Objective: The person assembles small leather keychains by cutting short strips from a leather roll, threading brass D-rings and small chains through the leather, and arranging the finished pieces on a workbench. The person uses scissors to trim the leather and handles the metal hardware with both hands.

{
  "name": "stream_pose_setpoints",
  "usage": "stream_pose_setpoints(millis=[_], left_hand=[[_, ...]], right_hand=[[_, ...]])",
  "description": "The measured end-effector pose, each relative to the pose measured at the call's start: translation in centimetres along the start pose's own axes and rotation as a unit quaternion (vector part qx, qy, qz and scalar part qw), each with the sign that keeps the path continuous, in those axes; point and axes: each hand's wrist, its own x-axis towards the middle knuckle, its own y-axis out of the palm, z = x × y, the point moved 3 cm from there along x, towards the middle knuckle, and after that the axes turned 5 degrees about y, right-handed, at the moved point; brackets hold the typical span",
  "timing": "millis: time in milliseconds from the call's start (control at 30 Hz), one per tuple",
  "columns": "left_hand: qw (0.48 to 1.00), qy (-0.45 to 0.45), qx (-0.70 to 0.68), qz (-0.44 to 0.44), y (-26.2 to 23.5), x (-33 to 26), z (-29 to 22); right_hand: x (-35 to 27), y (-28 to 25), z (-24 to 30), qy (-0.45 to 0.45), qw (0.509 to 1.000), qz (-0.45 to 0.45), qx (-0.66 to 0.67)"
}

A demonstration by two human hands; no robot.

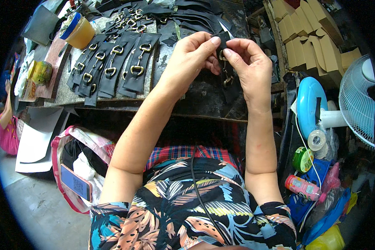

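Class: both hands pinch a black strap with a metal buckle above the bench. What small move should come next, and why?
Probably lay the strap beside the finished row: left hand and right hand pinch its top, buckle hanging, and the row's pieces look alike.

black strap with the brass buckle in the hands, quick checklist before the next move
1. Black strap held by both hands: ok, the left hand and right hand pinch its top end.
2. Brass buckle on the strap: ok, it hangs below the fingers.
3. Strap clear of the workbench: ok, it is held up above it.
4. Row of finished buckle straps undisturbed: ok, lying side by side to the left.
5. Strap end folded or threaded correctly: cannot tell, the fingers cover it.
6. Glue tub within reach: cannot tell.
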Motion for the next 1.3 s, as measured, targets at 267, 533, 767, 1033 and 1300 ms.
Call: stream_pose_setpoints(millis=[267,533,767,1033,1300], left_hand=[[0.999,0.009,0.004,-0.031,-0.2,-0.2,0.1],[0.999,0.006,-0.006,-0.041,-0.6,-0.1,0.0],[1.0,0.019,-0.011,0.001,-0.7,-0.3,-0.1],[1.0,0.006,0.001,-0.01,-0.5,-0.4,-0.4],[0.99,0.091,0.1,-0.04,-0.4,-0.3,-0.2]], right_hand=[[0.3,0.2,0.0,-0.003,0.999,-0.005,-0.05],[-0.2,-0.2,-0.4,0.04,0.992,0.009,0.123],[-0.3,-0.1,-0.9,0.045,0.995,0.034,0.086],[-0.4,0.2,-0.7,0.044,0.994,0.054,0.089],[-0.4,0.2,-0.9,0.066,0.993,0.052,0.085]])
